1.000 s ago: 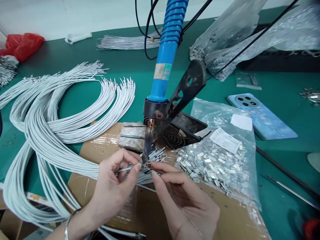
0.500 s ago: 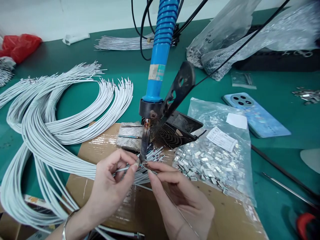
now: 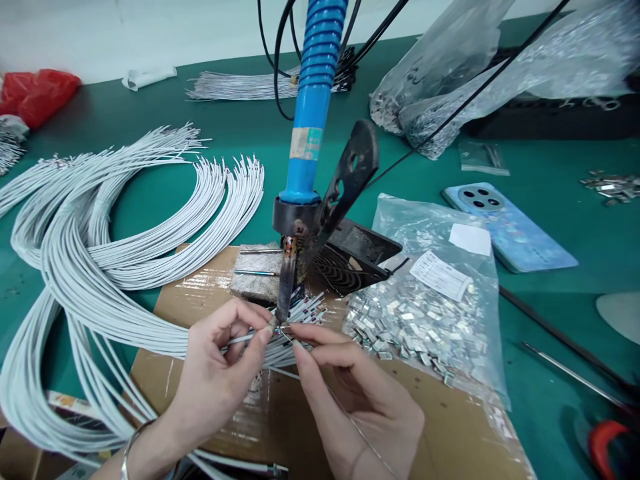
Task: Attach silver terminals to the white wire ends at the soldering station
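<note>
My left hand (image 3: pixel 225 363) pinches a white cable (image 3: pixel 241 339) close to its end, where a small metal connector (image 3: pixel 283 329) shows at the fingertips. Thin solder wire (image 3: pixel 363 433) runs through my right hand (image 3: pixel 363 393), gripped between thumb and fingers, its end at the connector. Over that spot stands a soldering iron (image 3: pixel 313 113) with a blue handle, pointing down in a black bracket (image 3: pixel 350 177). Its dark tip (image 3: pixel 285 293) meets the connector or sits just above it; fingertips partly hide the contact.
Large coils of white cables (image 3: pixel 75 267) spread over the left. Cardboard (image 3: pixel 440 427) lies beneath my hands. A clear bag of metal connector shells (image 3: pixel 415 320), a blue phone (image 3: pixel 520 227) and a metal rod-like tool (image 3: pixel 570 373) are on the right. A sponge block (image 3: pixel 255 283) sits behind the cables.
The soldering iron and its bracket have shifted slightly left. Both hands moved a little left with it, keeping the same grips; the whole view also shifted slightly.
</note>
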The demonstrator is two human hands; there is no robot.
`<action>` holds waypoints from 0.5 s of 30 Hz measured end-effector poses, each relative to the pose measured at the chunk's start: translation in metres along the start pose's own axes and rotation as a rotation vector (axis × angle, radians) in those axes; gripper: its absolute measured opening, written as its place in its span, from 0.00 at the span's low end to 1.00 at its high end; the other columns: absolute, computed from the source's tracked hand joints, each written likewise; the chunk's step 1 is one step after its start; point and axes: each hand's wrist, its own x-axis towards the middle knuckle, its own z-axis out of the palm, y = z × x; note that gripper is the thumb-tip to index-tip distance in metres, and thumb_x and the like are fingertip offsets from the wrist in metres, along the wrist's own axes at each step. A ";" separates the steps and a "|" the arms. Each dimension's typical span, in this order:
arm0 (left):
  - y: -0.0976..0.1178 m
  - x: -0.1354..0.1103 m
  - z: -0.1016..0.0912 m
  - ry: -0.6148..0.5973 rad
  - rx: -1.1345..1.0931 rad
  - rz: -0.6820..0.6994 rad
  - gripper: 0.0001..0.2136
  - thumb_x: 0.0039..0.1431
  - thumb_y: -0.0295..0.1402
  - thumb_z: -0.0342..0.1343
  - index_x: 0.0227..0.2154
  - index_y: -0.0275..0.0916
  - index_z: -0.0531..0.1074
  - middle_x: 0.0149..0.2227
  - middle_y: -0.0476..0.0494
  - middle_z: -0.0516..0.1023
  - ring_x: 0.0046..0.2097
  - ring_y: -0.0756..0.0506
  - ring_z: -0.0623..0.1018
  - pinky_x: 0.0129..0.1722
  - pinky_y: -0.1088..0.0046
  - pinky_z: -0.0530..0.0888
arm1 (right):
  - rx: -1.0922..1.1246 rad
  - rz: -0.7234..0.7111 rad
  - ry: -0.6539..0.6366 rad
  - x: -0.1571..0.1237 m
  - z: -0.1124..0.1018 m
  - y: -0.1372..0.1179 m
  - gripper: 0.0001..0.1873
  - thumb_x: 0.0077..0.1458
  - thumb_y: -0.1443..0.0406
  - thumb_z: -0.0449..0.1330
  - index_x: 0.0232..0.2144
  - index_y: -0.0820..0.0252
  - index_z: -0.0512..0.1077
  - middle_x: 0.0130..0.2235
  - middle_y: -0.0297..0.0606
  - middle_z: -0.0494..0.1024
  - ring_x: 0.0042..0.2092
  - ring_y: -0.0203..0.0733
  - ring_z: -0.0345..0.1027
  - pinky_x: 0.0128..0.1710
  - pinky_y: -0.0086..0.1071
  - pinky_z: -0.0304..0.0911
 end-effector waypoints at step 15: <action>-0.007 -0.006 0.003 0.038 0.111 0.033 0.07 0.63 0.29 0.63 0.29 0.40 0.76 0.37 0.41 0.84 0.35 0.46 0.80 0.23 0.79 0.66 | -0.037 -0.007 -0.031 0.002 -0.004 0.003 0.08 0.59 0.68 0.70 0.27 0.56 0.80 0.42 0.42 0.89 0.41 0.44 0.85 0.42 0.31 0.79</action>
